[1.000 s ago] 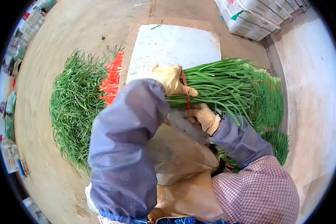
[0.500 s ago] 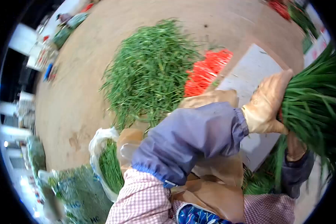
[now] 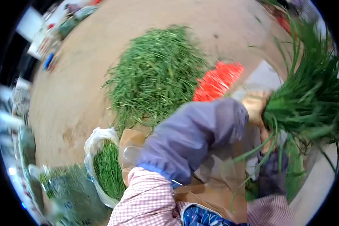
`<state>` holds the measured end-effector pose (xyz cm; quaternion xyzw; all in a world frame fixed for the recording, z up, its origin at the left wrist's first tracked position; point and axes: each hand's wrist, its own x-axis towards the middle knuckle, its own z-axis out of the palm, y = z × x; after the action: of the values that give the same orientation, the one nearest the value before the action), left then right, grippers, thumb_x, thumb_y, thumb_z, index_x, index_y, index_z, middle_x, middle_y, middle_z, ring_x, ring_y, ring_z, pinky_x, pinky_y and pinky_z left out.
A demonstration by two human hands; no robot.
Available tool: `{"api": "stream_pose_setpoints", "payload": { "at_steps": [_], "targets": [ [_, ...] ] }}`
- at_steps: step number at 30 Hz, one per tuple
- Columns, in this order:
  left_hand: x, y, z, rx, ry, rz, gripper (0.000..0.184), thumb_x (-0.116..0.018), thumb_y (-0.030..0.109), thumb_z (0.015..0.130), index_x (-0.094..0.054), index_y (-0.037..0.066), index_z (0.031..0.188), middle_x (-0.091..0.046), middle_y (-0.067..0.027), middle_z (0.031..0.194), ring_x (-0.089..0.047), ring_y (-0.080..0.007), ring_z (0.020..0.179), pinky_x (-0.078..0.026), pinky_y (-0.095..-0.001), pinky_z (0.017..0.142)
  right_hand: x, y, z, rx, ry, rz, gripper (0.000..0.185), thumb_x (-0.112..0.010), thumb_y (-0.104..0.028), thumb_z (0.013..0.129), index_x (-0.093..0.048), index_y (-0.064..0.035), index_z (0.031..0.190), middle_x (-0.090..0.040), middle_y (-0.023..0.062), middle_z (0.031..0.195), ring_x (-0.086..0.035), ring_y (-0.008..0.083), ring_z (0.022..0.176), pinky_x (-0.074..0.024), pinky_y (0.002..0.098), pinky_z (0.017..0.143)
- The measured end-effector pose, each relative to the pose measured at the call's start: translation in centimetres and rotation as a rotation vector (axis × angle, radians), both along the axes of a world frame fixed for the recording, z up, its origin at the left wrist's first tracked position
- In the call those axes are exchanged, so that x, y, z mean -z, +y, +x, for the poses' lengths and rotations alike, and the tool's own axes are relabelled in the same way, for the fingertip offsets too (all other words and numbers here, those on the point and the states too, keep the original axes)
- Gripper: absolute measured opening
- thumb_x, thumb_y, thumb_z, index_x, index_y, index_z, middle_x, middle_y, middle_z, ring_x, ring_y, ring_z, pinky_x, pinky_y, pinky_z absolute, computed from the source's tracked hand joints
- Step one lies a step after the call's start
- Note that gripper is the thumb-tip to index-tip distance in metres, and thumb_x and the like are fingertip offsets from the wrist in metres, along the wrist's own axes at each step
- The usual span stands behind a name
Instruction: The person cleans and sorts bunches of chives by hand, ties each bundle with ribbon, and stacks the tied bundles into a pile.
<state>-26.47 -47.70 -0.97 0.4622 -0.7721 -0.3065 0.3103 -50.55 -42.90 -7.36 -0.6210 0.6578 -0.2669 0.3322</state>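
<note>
A large bunch of garlic chives (image 3: pixel 309 90), long flat green leaves, fans out at the right. My left hand (image 3: pixel 254 107), smeared by motion and reached across from a purple sleeve cover, is closed around its gathered end. Just below, my right hand (image 3: pixel 265 139) is also closed at that end, its fingers partly hidden by leaves. A few leaves hang loose and droop toward my lap. Under the hands lies a pale board (image 3: pixel 265 75), partly covered by my arms. Beside it is a pile of red plastic strips (image 3: pixel 220 81).
A heap of loose green leaves (image 3: pixel 154 75) lies on the brown floor (image 3: pixel 75 86) ahead. To my left stand a white plastic bag (image 3: pixel 88 150) of green stalks and a clear printed bag (image 3: pixel 75 192) of greens. A brown apron (image 3: pixel 222 188) covers my lap.
The bunch has swung upward, its leaves now spread up and right instead of hanging down. Both hands have moved left with it, and my view has shifted slightly.
</note>
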Motion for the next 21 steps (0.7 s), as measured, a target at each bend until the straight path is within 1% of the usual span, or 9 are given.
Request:
{"api": "stream_pose_setpoints", "payload": {
  "at_steps": [4,5,6,7,10,11,13,19,21],
  "targets": [
    [-7.2,-0.3,0.2,0.085,-0.474,0.040,0.118,-0.089,0.043,0.050,-0.032,0.003,0.145,-0.056,-0.0211,0.124,-0.056,-0.0347,0.117,-0.046,-0.0413,0.096,-0.3,-0.7,5.4,0.045,-0.290,0.120,0.023,-0.063,-0.025,0.093,-0.067,-0.0036,0.100,-0.062,0.0059,0.075,-0.056,0.0176,0.062,-0.0441,0.0318,0.056],
    [-6.2,-0.5,0.3,0.128,-0.476,0.017,0.114,-0.088,0.044,0.054,-0.031,0.005,0.146,-0.056,-0.0194,0.126,-0.051,-0.0346,0.123,-0.039,-0.0461,0.104,-0.5,-0.7,6.1,0.010,-0.409,0.172,0.022,-0.062,-0.025,0.094,-0.066,-0.0029,0.096,-0.060,0.0031,0.069,-0.053,0.0156,0.057,-0.0416,0.0309,0.051],
    [-4.0,-1.7,0.6,0.139,-0.402,-0.089,0.110,-0.086,0.045,0.058,-0.032,0.006,0.146,-0.054,-0.0188,0.133,-0.047,-0.0350,0.129,-0.028,-0.0517,0.111,-0.7,-0.6,6.8,-0.019,-0.525,0.230,0.023,-0.061,-0.025,0.094,-0.065,-0.0022,0.093,-0.057,0.0003,0.063,-0.050,0.0136,0.051,-0.0390,0.0299,0.046],
    [-3.4,-1.8,1.7,0.161,-0.331,0.009,0.104,-0.084,0.047,0.063,-0.035,0.005,0.145,-0.050,-0.0191,0.139,-0.043,-0.0350,0.133,-0.019,-0.0553,0.114,0.0,-0.1,7.2,-0.089,-0.545,0.310,0.022,-0.063,-0.025,0.093,-0.065,-0.0032,0.089,-0.056,0.0004,0.063,-0.051,0.0127,0.053,-0.0393,0.0289,0.047],
    [0.2,-2.4,5.6,-0.223,0.204,0.291,0.068,-0.075,0.034,0.083,-0.049,0.003,0.138,-0.055,-0.0183,0.135,-0.046,-0.0247,0.132,-0.040,-0.0388,0.106,0.8,1.4,5.8,-0.180,-0.428,0.538,0.019,-0.062,-0.021,0.091,-0.064,-0.0046,0.080,-0.054,-0.0022,0.062,-0.045,0.0078,0.052,-0.0347,0.0252,0.047],
    [5.0,-3.5,7.6,-0.279,0.539,0.152,0.062,-0.074,0.036,0.084,-0.055,0.003,0.133,-0.057,-0.0172,0.132,-0.049,-0.0237,0.128,-0.039,-0.0358,0.106,0.6,2.0,5.3,-0.245,-0.433,0.367,0.020,-0.063,-0.022,0.092,-0.066,-0.0038,0.083,-0.055,-0.0022,0.064,-0.046,0.0072,0.055,-0.0376,0.0243,0.050],
    [6.4,-2.6,9.8,-0.432,0.830,0.270,0.063,-0.060,0.046,0.092,-0.048,0.005,0.139,-0.055,-0.0134,0.136,-0.049,-0.0243,0.129,-0.033,-0.0380,0.109,-0.1,2.1,3.9,-0.283,-0.354,0.236,0.022,-0.063,-0.021,0.093,-0.064,-0.0009,0.084,-0.055,-0.0010,0.066,-0.051,0.0086,0.060,-0.0431,0.0261,0.056],
    [8.1,-2.5,6.7,-0.504,1.076,0.366,0.069,-0.055,0.049,0.095,-0.039,0.004,0.145,-0.037,-0.0130,0.151,-0.033,-0.0270,0.141,-0.022,-0.0360,0.115,-0.4,1.0,4.3,-0.281,-0.434,0.212,0.026,-0.063,-0.023,0.094,-0.065,0.0008,0.084,-0.057,0.0004,0.066,-0.053,0.0092,0.061,-0.0453,0.0268,0.058],
    [7.9,-1.4,3.1,-0.355,0.579,0.185,0.078,-0.063,0.037,0.092,-0.025,-0.003,0.148,-0.031,-0.0230,0.151,-0.028,-0.0306,0.142,-0.021,-0.0352,0.116,0.2,0.4,4.6,-0.310,-0.427,0.251,0.024,-0.062,-0.022,0.094,-0.067,-0.0005,0.084,-0.056,0.0003,0.064,-0.052,0.0094,0.060,-0.0438,0.0261,0.057]
  ]
}}
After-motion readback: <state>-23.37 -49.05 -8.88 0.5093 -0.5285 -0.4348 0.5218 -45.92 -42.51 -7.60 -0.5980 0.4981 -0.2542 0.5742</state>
